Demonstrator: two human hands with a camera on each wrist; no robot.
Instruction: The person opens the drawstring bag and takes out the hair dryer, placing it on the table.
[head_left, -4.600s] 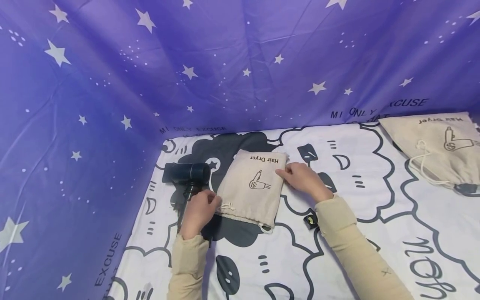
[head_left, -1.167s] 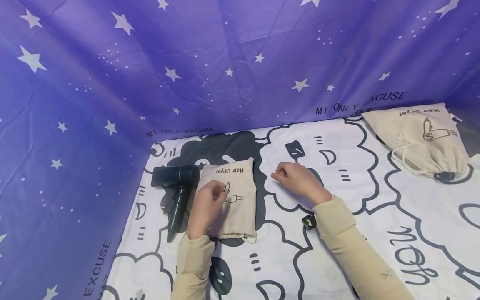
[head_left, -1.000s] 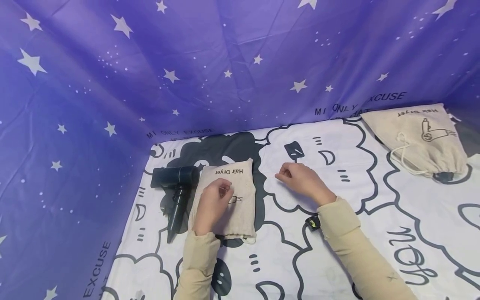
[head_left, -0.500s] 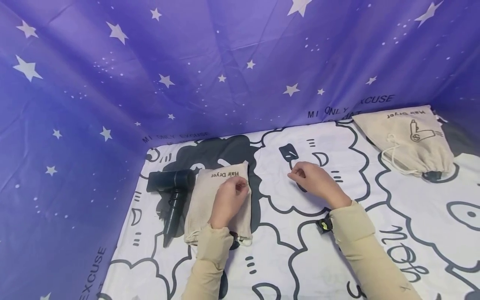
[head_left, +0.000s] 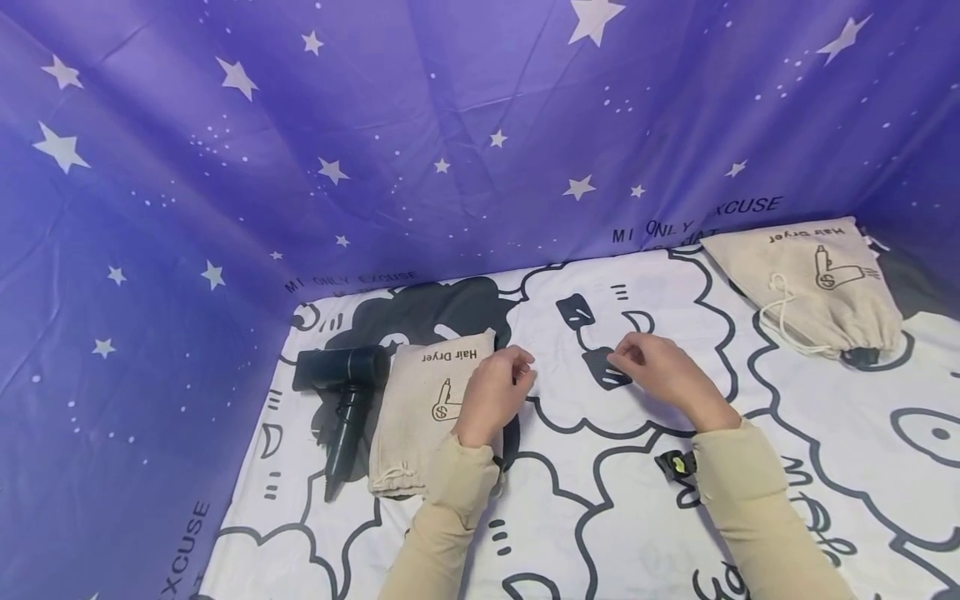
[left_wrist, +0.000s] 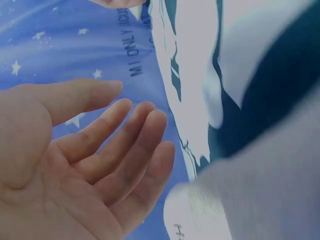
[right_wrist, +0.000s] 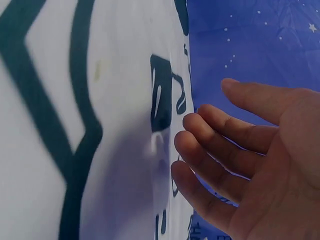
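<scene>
My left hand [head_left: 497, 392] hovers over the right edge of a beige drawstring bag [head_left: 412, 408] printed "Hair Dryer". In the left wrist view its fingers [left_wrist: 135, 165] are loosely bent, and nothing is between them. The bag lies flat on the printed cloth, its drawstring end toward me. Right beside it on the left rests a dark hair dryer [head_left: 347, 375], handle pointing toward me. My right hand [head_left: 671, 375] is above the cloth, over a printed pair of sunglasses. Its fingers [right_wrist: 220, 175] are relaxed and hold nothing in the right wrist view.
A second beige "Hair Dryer" bag [head_left: 817, 292], cinched at its mouth with something dark poking out, lies at the back right. White cloth [head_left: 547, 550] with black cartoon print covers the surface. Purple star-patterned curtains [head_left: 465, 100] hang behind and to the left.
The bag was straightened close beside the dryer, and both hands have come off it. Over the last second both hands have moved right, the left crossing above the bag. The camera view has shifted too.
</scene>
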